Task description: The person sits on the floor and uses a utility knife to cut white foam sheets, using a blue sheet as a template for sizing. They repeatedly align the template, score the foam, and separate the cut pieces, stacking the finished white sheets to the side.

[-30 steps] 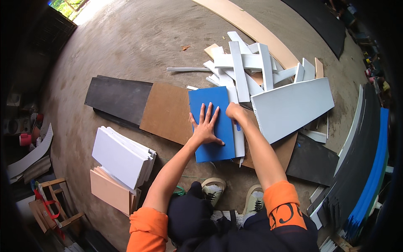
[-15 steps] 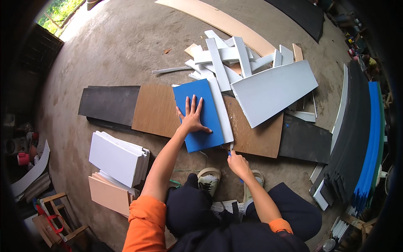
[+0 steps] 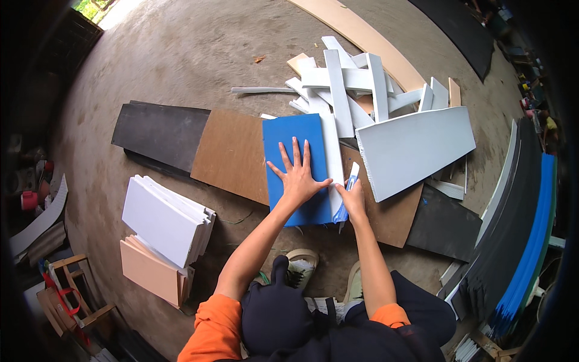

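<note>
My left hand [image 3: 298,180] lies flat with fingers spread on a blue foam sheet [image 3: 283,208], the thumb reaching over its right edge. Beneath that sheet, a white foam piece [image 3: 332,142] shows as a strip along the right side. In my right hand [image 3: 354,198] is a blue and white utility knife [image 3: 353,174], held beside the strip with its pale end pointing away from me. Under the sheets runs a long brown board [image 3: 232,151], partly covered.
White offcuts [image 3: 342,90] lie in a heap beyond the board, next to a large white sheet [image 3: 416,148]. White panels [image 3: 160,211] and peach panels [image 3: 148,271] are stacked at left. Black sheets [image 3: 512,205] and blue sheets [image 3: 531,241] stand at right.
My right hand has moved up from below the sheet's near edge to beside its right edge, with the knife now pointing away. The left hand still presses the blue sheet; the view has shifted.
</note>
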A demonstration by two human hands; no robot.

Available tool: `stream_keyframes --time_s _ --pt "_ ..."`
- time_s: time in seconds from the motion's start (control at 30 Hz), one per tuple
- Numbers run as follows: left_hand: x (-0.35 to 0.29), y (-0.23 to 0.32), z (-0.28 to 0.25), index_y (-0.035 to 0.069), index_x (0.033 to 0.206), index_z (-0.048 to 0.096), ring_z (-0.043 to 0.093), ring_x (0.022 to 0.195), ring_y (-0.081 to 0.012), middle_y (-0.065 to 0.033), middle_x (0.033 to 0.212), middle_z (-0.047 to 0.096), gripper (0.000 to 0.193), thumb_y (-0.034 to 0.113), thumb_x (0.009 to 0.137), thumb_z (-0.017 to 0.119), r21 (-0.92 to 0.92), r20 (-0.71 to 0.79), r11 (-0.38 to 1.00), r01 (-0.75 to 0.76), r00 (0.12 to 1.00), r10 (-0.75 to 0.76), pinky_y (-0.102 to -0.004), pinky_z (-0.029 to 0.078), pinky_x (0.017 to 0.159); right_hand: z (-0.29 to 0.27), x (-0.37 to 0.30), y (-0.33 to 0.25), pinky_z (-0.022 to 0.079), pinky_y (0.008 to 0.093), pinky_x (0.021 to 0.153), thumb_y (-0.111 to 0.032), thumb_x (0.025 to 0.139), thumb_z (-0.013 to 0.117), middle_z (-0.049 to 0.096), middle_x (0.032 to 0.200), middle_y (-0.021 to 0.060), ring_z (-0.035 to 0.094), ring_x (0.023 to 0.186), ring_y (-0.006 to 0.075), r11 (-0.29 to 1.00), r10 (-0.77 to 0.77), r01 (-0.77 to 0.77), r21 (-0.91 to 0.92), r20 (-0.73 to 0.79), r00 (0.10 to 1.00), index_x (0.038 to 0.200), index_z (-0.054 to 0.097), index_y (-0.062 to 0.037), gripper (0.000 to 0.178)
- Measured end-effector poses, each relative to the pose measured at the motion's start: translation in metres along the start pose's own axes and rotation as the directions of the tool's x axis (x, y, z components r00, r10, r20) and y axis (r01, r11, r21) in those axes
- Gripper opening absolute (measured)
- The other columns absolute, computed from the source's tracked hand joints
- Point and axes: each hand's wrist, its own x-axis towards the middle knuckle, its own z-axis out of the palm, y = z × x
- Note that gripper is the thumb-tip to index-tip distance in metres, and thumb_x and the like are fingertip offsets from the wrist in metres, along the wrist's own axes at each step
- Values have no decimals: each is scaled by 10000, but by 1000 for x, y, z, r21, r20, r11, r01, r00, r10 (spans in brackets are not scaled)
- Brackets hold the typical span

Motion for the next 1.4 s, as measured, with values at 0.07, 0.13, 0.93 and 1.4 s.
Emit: stream_keyframes --time_s 0.07,0.13,0.93,1.4 --pt "-1 0 -10 122 1400 97 -139 1304 -395 -140 1455 -14 1135 569 538 686 -4 42 1000 27 999 -26 -732 -33 871 -4 -5 -12 444 305 647 -134 696 700 543 798 89 543 718 168 999 6 -8 31 78 997 891 454 -20 334" --pt "-4 -4 -21 125 1399 110 -89 1309 -411 -148 1454 0 1087 517 566 687 -14 41 999 33 999 -33 -730 19 886 -8 -9 -16 435 289 663 -101 705 685 523 796 77 523 737 148 991 -64 58 120 41 997 875 452 -32 298" --pt "-38 77 -305 77 1115 515 567 943 -307 -144 1013 590 347 245 816 570 -214 -270 783 -584 806 527 -373 455 782 -180 -108 -113 401 237 795 -194 777 673 519 927 39 498 842 106 642 -589 513 570 -62 805 958 413 -67 341" --pt "-79 60 -191 59 1056 470 547 946 -270 -112 1002 528 292 193 804 530 354 -203 796 -490 791 577 -393 452 780 -188 -128 -108 504 341 668 82 792 424 421 953 157 571 798 288 628 -363 -26 778 322 874 1197 212 14 463"
